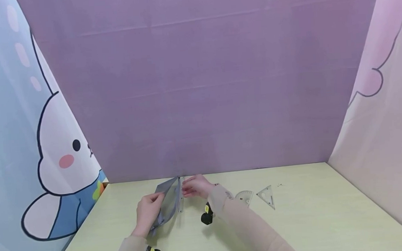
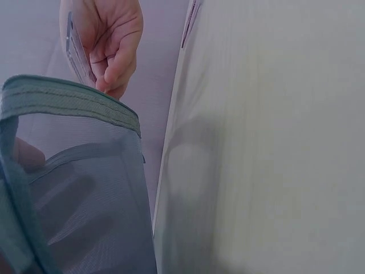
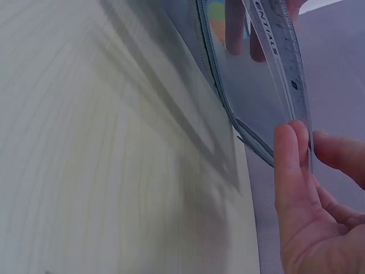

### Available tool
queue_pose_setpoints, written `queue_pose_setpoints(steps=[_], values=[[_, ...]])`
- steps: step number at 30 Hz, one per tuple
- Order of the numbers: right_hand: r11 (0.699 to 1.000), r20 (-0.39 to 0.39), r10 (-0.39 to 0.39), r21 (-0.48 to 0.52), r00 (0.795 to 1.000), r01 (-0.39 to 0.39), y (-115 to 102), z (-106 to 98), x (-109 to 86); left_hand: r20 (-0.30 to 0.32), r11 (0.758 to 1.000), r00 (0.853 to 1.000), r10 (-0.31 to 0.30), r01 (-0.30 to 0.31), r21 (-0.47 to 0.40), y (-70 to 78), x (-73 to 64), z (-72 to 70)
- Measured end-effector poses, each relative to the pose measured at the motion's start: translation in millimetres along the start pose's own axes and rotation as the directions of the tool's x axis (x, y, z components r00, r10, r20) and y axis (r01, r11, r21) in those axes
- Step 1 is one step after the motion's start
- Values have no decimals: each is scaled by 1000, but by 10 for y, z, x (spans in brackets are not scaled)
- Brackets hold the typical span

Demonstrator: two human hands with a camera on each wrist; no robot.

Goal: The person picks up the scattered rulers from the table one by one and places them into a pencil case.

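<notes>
My left hand (image 1: pixel 147 212) grips a grey-blue mesh zipper pouch (image 2: pixel 85 194) by its side, some fingers showing through the mesh. The pouch is tilted up above the table, and its mouth with the greenish-blue binding (image 2: pixel 68 98) gapes. On the far side of that mouth, my right hand (image 1: pixel 198 186) pinches a clear plastic ruler (image 3: pixel 278 51) between thumb and fingers. Held lengthwise, the ruler overlaps the pouch in the right wrist view; I cannot tell whether any of it is inside.
To the right on the pale wooden table (image 1: pixel 317 214) lie a clear protractor (image 1: pixel 244 195) and a clear set square (image 1: pixel 267 197). Another marked piece is partly covered by the right sleeve (image 1: pixel 226 206). A purple backdrop (image 1: pixel 220 101) rises behind the table's far edge.
</notes>
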State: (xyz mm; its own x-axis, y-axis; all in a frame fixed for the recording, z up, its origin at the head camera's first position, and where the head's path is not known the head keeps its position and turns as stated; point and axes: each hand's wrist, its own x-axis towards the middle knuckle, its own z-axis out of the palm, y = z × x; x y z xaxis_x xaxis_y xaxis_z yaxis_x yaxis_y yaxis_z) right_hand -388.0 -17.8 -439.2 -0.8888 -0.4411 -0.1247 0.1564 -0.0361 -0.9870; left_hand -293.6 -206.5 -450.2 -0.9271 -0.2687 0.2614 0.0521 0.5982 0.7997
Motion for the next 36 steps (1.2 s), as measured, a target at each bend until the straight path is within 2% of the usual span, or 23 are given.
queue_pose_setpoints(steps=[10, 20, 36], values=[[1000, -81, -11, 5, 997, 11, 39, 102, 23, -4, 1000, 1000, 1, -1, 10, 5, -12, 19], [1000, -81, -5, 19, 997, 7, 110, 182, 38, -22, 999, 1000, 15, -14, 32, 17, -26, 58], [998, -159, -1, -69, 987, -11, 138, 265, 78, -12, 998, 1000, 24, -24, 49, 36, -34, 71]])
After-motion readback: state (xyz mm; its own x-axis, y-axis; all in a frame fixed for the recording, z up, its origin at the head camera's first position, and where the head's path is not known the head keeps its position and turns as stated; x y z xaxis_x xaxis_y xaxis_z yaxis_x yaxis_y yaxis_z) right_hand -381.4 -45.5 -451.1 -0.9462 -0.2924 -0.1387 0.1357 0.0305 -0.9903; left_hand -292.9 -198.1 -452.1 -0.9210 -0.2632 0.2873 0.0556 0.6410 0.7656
